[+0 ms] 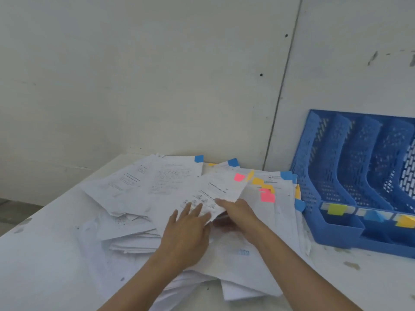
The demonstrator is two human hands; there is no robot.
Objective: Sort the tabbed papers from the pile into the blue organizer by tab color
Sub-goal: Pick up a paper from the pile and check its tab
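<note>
While the sorting looks to be at the picking-up step, the head view shows two bare hands working on a loose pile of papers (143,194) spread over a white desk (40,261), just left of the blue organizer (336,241).

The organizer leans back against the wall, and no paper shows in the slots that are in view. Its front ledge carries a green label (335,208), a blue label (374,215) and a yellow label (406,219).

The right hand (238,212), the one nearer the organizer, pinches the near edge of one sheet (215,189): thumb on top, fingers tucked underneath. That sheet tilts up off the pile and bears a pink tab (239,177) at its far corner.

The left hand (188,223), farther from the organizer, lies flat on the papers with its grip spread and fingers straight, seemingly steadying the pile.

Both forearms reach in from the bottom edge, angled toward each other.

The next move probably calls for drawing the sheet free and carrying it toward the organizer. No pink label is in view there, so the right slot cannot be told.
</note>
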